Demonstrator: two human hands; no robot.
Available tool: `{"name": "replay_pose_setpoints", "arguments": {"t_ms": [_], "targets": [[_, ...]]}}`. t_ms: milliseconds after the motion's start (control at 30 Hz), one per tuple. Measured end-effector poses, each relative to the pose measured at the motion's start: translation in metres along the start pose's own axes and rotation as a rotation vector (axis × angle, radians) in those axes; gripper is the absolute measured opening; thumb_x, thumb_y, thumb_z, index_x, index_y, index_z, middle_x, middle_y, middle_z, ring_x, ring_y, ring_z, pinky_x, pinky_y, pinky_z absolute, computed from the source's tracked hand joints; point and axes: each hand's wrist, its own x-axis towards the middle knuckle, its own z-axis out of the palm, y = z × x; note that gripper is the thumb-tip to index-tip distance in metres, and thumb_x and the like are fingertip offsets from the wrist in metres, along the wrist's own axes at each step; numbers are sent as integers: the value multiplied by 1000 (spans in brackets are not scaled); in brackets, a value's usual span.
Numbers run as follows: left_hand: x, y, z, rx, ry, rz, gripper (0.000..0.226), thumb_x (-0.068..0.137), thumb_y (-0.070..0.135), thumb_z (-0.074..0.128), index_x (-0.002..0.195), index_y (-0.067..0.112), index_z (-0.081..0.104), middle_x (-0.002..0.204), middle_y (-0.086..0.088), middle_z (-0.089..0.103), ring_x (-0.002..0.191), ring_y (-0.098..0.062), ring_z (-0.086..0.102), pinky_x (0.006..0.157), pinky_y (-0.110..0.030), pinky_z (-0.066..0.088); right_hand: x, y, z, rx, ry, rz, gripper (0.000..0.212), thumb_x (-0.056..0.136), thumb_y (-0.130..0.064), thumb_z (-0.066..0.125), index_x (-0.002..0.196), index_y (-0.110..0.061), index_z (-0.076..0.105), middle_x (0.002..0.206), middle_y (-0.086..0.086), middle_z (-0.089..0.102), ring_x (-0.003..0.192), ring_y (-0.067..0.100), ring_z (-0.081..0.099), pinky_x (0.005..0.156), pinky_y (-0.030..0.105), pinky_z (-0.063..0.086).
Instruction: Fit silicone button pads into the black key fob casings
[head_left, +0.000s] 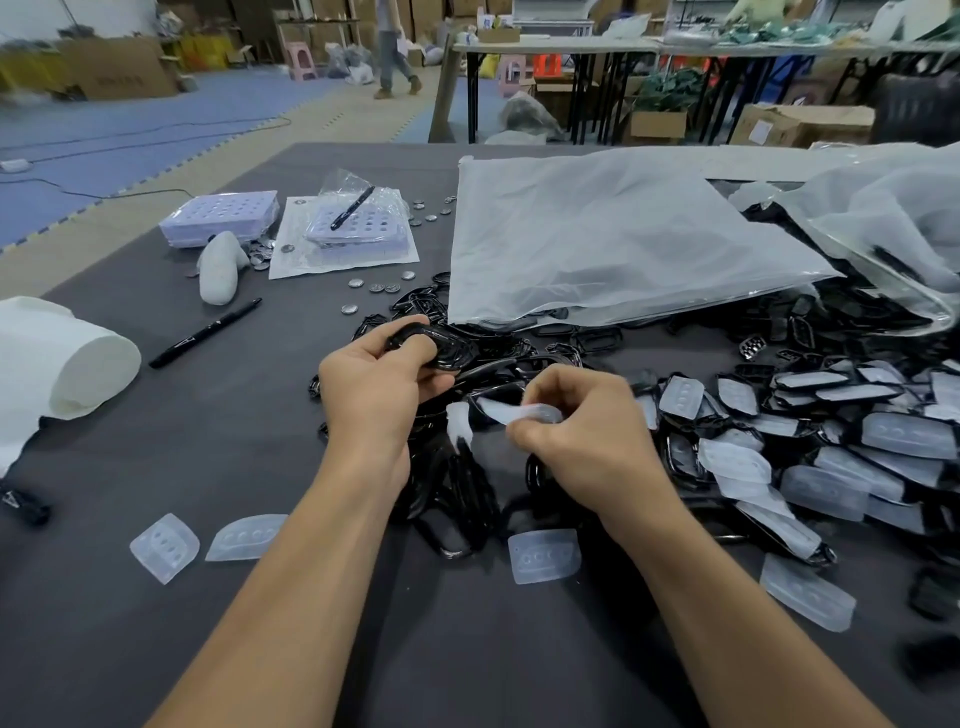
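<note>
At frame centre the right hand (587, 431) pinches a soft, floppy silicone pad (524, 413) by its edge, best held there, while the left hand (379, 384) grips a stiff, glossy black casing (447, 345) above the casing pile (467, 488).

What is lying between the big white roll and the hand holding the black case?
A black marker pen lies on the table between them, seen in the head view.

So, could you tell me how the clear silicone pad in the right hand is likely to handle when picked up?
Probably floppy: the silicone pad curves where the right hand pinches it. Likely light, since it looks thin and translucent. Being a flat piece, it should not roll.
</note>
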Motion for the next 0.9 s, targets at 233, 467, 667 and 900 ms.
{"name": "replay_pose_setpoints", "arguments": {"t_ms": [233,467,667,900], "targets": [[-8,-3,6,105,-64,23,26,85,-6,68,89,16,81,65,-4,68,47,-16,64,53,-21,56,0,-6,-20,413,47,98,17,79,-4,82,70,-17,77,62,1,68,48,11,53,47,21,43],[-16,-8,10,234,-176,83,28,86,-7,68,90,18,81,51,5,63,43,-16,62,55,-31,63,5,-3,-18,576,78,149,24,88,-9,78,66,-17,79,59,6,67,41,9,45,44,17,38],[-10,-9,6,255,-76,117,29,83,0,69,82,26,83,66,-6,75,51,-20,71,61,-34,64,7,7,-15,262,51,59,35,85,-39,82,66,-11,73,54,0,53,52,13,44,54,28,38],[-7,-10,4,233,5,135,27,79,5,68,82,28,82,73,-13,77,58,-24,75,66,-38,65,4,2,-28,298,-216,203,11,84,-6,80,75,-11,76,61,7,66,44,12,57,44,20,39]]}}
